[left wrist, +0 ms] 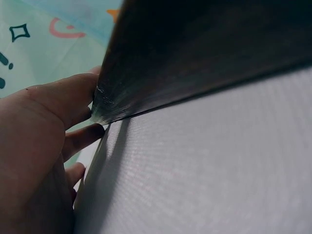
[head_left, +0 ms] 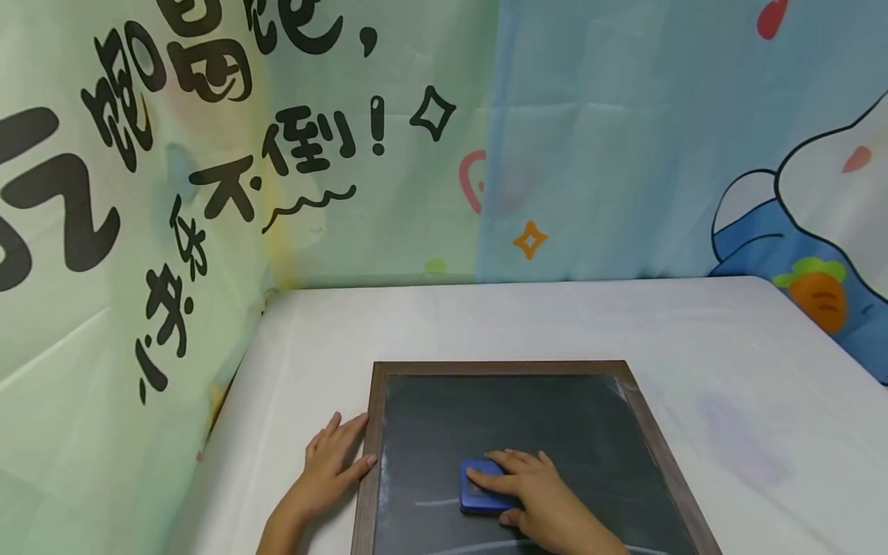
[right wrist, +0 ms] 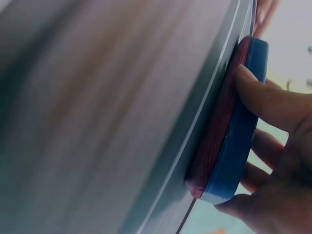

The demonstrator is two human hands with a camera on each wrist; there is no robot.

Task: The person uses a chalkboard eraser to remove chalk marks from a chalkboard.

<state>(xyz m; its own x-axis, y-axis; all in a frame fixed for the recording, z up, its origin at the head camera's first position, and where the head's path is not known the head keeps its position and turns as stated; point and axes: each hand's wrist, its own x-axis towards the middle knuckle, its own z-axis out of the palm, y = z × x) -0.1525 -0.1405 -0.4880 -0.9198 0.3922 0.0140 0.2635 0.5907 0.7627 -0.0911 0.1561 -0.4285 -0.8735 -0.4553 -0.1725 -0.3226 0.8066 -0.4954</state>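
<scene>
A chalkboard (head_left: 444, 424) in a brown wooden frame (head_left: 499, 368) lies on the white-covered table. My right hand (head_left: 551, 501) holds a blue board eraser (head_left: 473, 501) against the board's surface. In the right wrist view, thumb and fingers grip the blue back of the eraser (right wrist: 239, 151), and its dark red felt (right wrist: 214, 136) faces the board. My left hand (head_left: 326, 466) rests at the frame's left side, thumb on the rim. Seen from the left wrist, fingers (left wrist: 83, 139) of that hand touch the board's edge.
A short faint chalk streak (head_left: 435, 503) lies left of the eraser, and a longer white chalk line (head_left: 479, 548) crosses the board near the bottom of the view. Printed cloth (head_left: 388, 223) hangs behind and left of the table (head_left: 326, 331). A pale purple stain (head_left: 742, 439) marks its right side.
</scene>
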